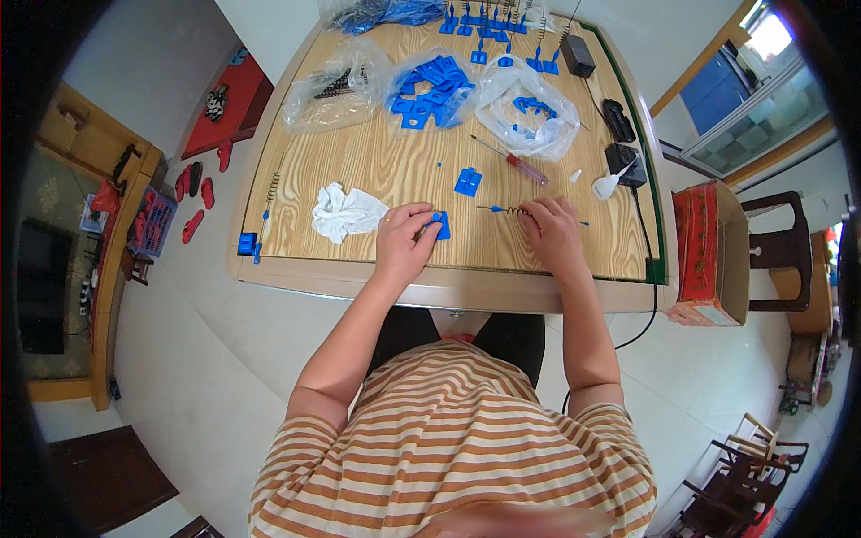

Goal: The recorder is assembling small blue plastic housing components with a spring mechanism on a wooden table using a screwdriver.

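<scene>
Near the front edge of the table, my left hand (408,240) is closed on a small blue plastic piece (443,230), its fingers covering part of it. To its right, my right hand (553,235) grips a thin rod with a coil spring (513,212); the rod's middle is hidden under my fingers. Between and beyond the hands lies a flat blue plastic plate (467,181). A screwdriver (527,169) with a clear reddish handle rests farther back. A crumpled white cloth (345,213) is left of my left hand.
Clear bags hold springs (345,82), blue plates (432,91) and small blue parts (535,109). Blue bases with upright springs (484,34) stand at the back. At right are a white nozzle bottle (606,186) and a black box (625,161); a blue-based spring piece (248,243) lies front left.
</scene>
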A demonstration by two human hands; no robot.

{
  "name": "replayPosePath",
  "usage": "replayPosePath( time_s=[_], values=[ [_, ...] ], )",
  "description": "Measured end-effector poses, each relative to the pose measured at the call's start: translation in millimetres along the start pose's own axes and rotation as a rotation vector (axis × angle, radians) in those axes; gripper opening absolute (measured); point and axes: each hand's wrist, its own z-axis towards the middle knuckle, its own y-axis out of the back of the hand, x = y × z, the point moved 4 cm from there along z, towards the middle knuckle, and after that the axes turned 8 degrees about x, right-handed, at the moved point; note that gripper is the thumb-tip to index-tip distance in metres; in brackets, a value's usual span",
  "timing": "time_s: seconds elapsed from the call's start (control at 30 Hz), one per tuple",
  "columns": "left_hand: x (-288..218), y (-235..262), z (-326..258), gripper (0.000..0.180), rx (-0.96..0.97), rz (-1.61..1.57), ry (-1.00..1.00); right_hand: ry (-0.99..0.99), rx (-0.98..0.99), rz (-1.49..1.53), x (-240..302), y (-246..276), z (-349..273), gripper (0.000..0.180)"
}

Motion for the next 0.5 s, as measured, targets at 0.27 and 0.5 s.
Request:
replayPosePath(
  time_s=[0.27,0.5],
  values=[
    [3.0,-1.7,0.1,0.017,0.032,-0.02,0.041,-0.05,0.044,-0.152,-13.8,-4.7,-0.4,0.014],
    [2.0,-0.6,-1.0,0.017,0.063,-0.016,0.067,-0.05,0.012,-0.142,-12.2,-3.7,-2.5,0.017]
  ],
)
